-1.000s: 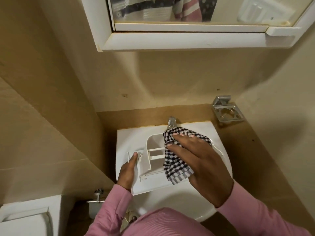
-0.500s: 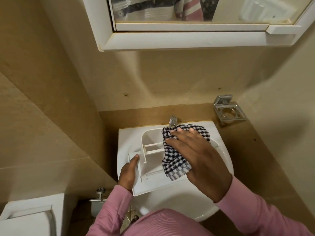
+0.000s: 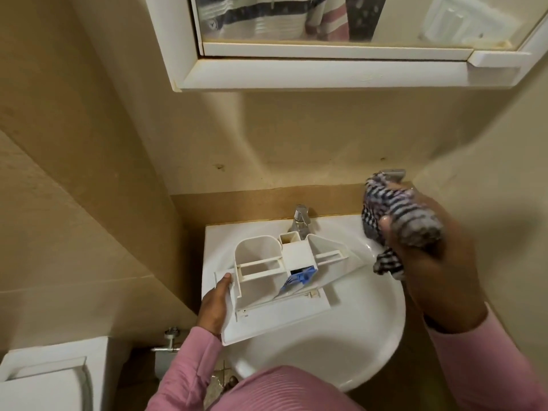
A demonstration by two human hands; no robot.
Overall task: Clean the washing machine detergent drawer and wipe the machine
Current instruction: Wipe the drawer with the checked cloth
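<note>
The white plastic detergent drawer [image 3: 275,280] hangs over the white sink [image 3: 341,345], its open compartments facing me. A blue insert [image 3: 301,277] shows in its middle compartment. My left hand [image 3: 215,304] grips the drawer's front panel at the left end, thumb on top. My right hand [image 3: 430,256] is raised to the right of the drawer, well clear of it, and grips a bunched black-and-white checked cloth [image 3: 391,215]. Motion blurs the cloth and the right hand.
A chrome tap [image 3: 301,221] stands behind the drawer at the sink's back edge. A white mirror cabinet [image 3: 326,72] hangs overhead. A toilet cistern [image 3: 50,378] sits at the lower left, with a wall valve [image 3: 169,342] beside it. Beige walls close in on both sides.
My right hand has lifted the cloth off the drawer and swung it up and to the right, uncovering the right compartments and the blue insert. The left hand keeps its grip.
</note>
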